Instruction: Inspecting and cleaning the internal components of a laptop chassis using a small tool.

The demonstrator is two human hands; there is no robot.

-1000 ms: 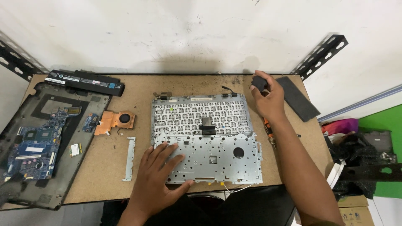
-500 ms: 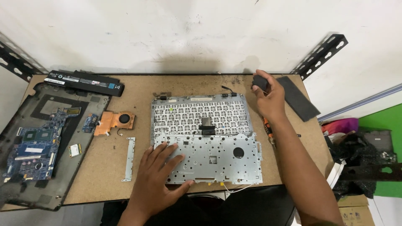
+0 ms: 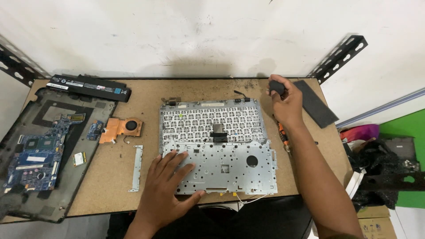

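A silver laptop keyboard frame (image 3: 230, 166) lies face down in the middle of the brown table (image 3: 110, 177). My left hand (image 3: 166, 181) rests flat on its near left corner, fingers spread. My right hand (image 3: 285, 102) is at the far right of the table, closed around a small dark object (image 3: 276, 86). A long black flat strip (image 3: 315, 102) lies just right of that hand. An orange-handled screwdriver (image 3: 282, 135) lies beside the frame under my right forearm.
A black battery bar (image 3: 90, 87) lies at the back left. A black laptop base (image 3: 66, 177) with a blue circuit board (image 3: 35, 155) sits at left. A copper fan and heatsink (image 3: 120, 128), a small green card (image 3: 79, 158) and a metal bracket (image 3: 136, 168) lie between them and the frame.
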